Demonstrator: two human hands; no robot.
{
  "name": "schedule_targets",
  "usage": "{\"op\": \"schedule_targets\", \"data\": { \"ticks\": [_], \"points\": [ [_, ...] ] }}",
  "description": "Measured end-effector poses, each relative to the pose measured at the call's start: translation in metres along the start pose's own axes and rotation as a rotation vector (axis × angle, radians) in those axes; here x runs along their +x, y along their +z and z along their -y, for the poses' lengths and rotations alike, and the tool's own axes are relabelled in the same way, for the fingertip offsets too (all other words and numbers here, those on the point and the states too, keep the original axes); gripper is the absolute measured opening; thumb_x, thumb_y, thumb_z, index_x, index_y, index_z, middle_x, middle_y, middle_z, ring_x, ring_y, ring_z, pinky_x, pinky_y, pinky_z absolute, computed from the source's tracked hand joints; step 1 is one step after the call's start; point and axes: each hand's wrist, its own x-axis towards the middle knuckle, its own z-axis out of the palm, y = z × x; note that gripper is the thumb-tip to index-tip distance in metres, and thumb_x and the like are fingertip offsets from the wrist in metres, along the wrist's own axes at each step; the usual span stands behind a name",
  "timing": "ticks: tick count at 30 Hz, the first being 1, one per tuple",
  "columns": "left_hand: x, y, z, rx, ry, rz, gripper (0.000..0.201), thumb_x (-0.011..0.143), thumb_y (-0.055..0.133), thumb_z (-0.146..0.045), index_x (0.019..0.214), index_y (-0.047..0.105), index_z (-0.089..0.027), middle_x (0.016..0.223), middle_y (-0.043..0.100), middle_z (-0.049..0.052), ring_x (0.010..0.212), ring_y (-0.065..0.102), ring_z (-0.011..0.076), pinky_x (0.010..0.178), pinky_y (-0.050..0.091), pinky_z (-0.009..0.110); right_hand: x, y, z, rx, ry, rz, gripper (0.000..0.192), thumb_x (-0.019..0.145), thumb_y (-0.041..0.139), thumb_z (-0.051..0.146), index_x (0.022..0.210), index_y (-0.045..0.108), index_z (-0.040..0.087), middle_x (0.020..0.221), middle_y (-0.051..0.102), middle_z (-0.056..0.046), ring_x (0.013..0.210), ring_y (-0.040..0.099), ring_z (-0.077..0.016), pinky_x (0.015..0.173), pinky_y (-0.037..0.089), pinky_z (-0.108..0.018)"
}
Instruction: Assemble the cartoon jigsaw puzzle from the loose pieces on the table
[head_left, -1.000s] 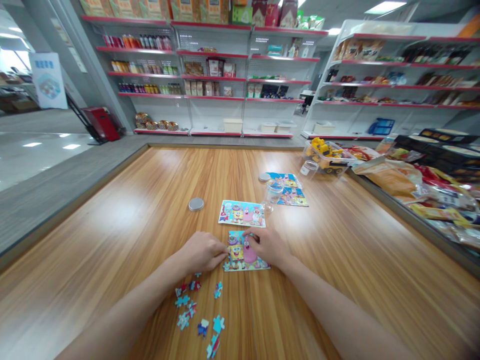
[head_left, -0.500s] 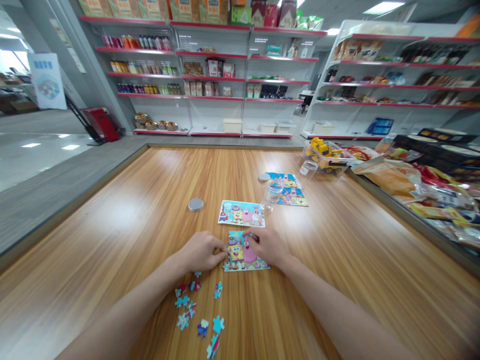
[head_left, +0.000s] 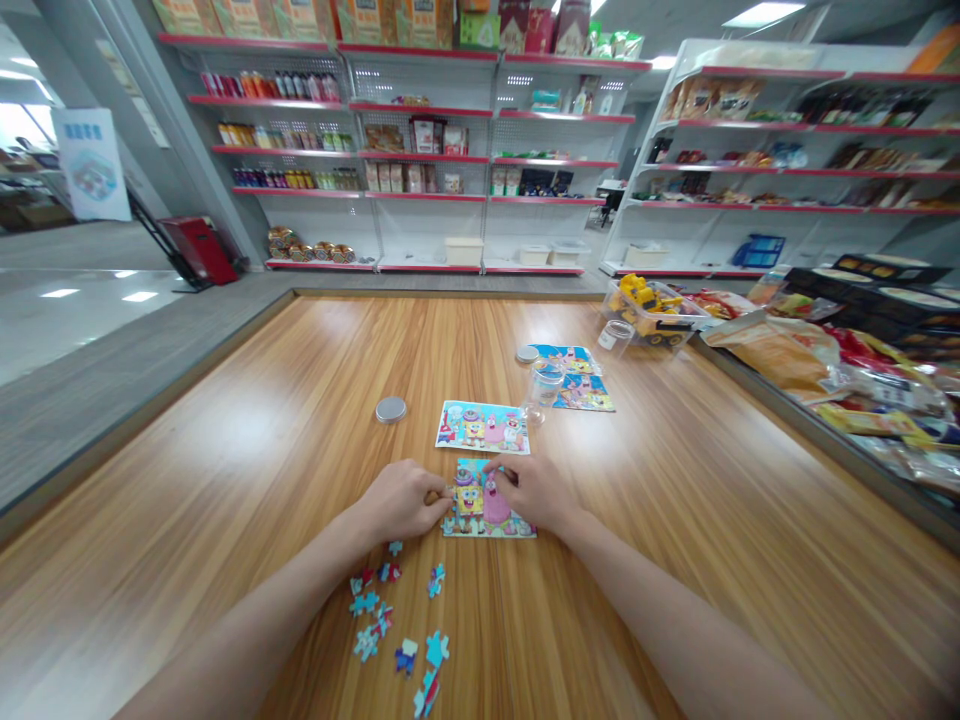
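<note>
A partly assembled cartoon jigsaw puzzle point(head_left: 495, 508) lies on the wooden table between my hands. At its left edge, my left hand point(head_left: 409, 500) pinches a small puzzle piece point(head_left: 450, 491), mostly covered by the fingertips. My right hand point(head_left: 531, 490) rests over the puzzle's upper right part, index finger and thumb bent down onto it. That hand hides some of the picture. Just beyond the puzzle is a printed reference picture point(head_left: 484, 428) of the same characters. Several loose puzzle pieces point(head_left: 365, 603) are scattered nearer to me, below my left hand.
A grey round lid point(head_left: 391, 409) lies to the left, another lid point(head_left: 527, 354) farther back. A clear jar point(head_left: 547, 382) stands by blue cartoon puzzles point(head_left: 585, 393). Behind are a second jar point(head_left: 616, 338) and a bin of yellow toy vehicles point(head_left: 652, 312). Packaged snacks point(head_left: 862, 370) fill the right side.
The assembled puzzle has shifted slightly left and away from me. My left hand has moved up a little with it; my right hand stays nearly still on the puzzle.
</note>
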Motion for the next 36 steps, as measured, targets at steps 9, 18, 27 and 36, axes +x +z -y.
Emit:
{"op": "schedule_targets", "data": {
  "ticks": [9, 18, 27, 36],
  "points": [
    [-0.001, 0.000, 0.005, -0.092, 0.002, 0.014, 0.024, 0.086, 0.058, -0.036, 0.076, 0.075, -0.021, 0.053, 0.059, 0.000, 0.047, 0.046, 0.0101, 0.051, 0.028, 0.022, 0.000, 0.000, 0.000, -0.002, 0.005, 0.002, 0.024, 0.083, 0.051, 0.021, 0.093, 0.073, 0.023, 0.061, 0.063, 0.002, 0.054, 0.053, -0.0128, 0.055, 0.031, -0.023],
    [0.004, -0.006, 0.039, -0.765, -0.247, -0.112, 0.047, 0.089, 0.049, -0.052, 0.091, 0.068, -0.009, 0.053, 0.045, -0.003, 0.046, 0.032, 0.0079, 0.044, 0.023, 0.020, 0.000, 0.000, -0.001, -0.012, -0.005, -0.001, 0.024, 0.083, 0.051, 0.020, 0.092, 0.073, 0.024, 0.060, 0.062, 0.002, 0.056, 0.054, -0.0126, 0.056, 0.031, -0.023],
    [-0.003, -0.037, 0.062, -0.627, -0.273, 0.466, 0.026, 0.073, 0.070, -0.038, 0.076, 0.067, -0.012, 0.052, 0.054, -0.002, 0.035, 0.043, 0.0079, 0.033, 0.027, 0.017, 0.000, -0.001, -0.001, -0.008, -0.001, 0.011, 0.025, 0.082, 0.051, 0.020, 0.094, 0.073, 0.024, 0.064, 0.066, 0.001, 0.056, 0.054, -0.0126, 0.055, 0.031, -0.023],
    [-0.005, -0.042, 0.068, -0.620, -0.218, 0.570, 0.029, 0.071, 0.073, -0.033, 0.095, 0.071, -0.016, 0.056, 0.050, -0.004, 0.044, 0.042, 0.0068, 0.037, 0.029, 0.016, 0.000, 0.000, 0.000, 0.005, -0.002, 0.010, 0.024, 0.082, 0.052, 0.020, 0.093, 0.073, 0.023, 0.062, 0.064, 0.001, 0.055, 0.054, -0.0121, 0.055, 0.031, -0.023]
  ]
}}
